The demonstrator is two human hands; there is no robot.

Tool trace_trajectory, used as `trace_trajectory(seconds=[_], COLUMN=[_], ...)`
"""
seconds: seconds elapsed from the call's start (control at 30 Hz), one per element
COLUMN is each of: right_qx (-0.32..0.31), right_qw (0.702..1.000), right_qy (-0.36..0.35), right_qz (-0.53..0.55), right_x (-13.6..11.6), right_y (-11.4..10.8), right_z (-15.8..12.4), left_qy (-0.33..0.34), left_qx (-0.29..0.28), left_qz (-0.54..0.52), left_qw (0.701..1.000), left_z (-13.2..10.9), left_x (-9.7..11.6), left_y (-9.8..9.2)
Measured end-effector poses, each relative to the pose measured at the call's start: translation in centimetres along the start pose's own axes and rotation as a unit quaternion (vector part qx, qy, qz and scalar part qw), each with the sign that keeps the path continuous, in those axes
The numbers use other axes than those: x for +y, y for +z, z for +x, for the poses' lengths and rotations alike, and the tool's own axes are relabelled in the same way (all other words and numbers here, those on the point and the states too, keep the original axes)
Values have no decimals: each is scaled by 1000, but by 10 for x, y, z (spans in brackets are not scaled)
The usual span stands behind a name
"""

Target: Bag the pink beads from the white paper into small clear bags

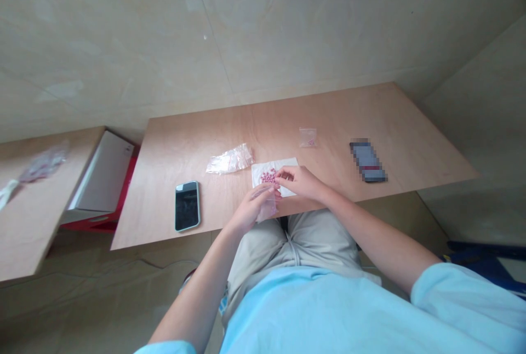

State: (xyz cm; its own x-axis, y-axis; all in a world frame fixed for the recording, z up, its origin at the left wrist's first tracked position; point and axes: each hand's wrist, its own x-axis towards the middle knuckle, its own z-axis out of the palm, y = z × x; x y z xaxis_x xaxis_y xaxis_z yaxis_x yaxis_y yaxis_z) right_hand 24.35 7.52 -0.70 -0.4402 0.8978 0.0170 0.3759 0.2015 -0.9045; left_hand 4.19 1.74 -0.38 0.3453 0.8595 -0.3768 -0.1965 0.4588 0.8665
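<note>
My left hand (249,207) is closed on a small clear plastic bag (268,209) at the table's front edge, its fingers close to the beads. My right hand (303,181) reaches in from the right with thumb and fingers pinched together near the bag's mouth; whatever is between the fingertips is too small to make out. Just beyond both hands, several small pink beads (268,175) lie in a cluster on a white sheet (290,163). The hands partly cover the sheet and some of the beads.
Behind the sheet are a pile of clear plastic bags (230,160) and a small zip bag (308,137) with a few pink pieces. One phone (187,206) lies at left, another (368,161) at right. A second table (45,200) stands left, near a white box (102,176).
</note>
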Motion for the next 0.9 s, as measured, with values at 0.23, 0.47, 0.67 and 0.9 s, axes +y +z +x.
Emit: trace_trajectory(seconds=[0.23,0.47,0.67,0.9], right_qx=[-88,-49,-42,-8], right_qw=[983,991,992,994], right_qy=[-4,-30,-45,-17], right_qz=[160,119,113,111], right_x=[-11,-12,-11,-7], right_y=[11,16,12,2], right_z=[-2,-6,-5,-2], left_qy=[-19,-10,-8,125], left_qx=[15,21,5,53], left_qz=[-29,-20,23,56], left_qw=[999,1000,1000,989], left_z=[0,0,-1,5], left_x=[1,-2,1,-1], left_y=[-2,-7,-5,-6])
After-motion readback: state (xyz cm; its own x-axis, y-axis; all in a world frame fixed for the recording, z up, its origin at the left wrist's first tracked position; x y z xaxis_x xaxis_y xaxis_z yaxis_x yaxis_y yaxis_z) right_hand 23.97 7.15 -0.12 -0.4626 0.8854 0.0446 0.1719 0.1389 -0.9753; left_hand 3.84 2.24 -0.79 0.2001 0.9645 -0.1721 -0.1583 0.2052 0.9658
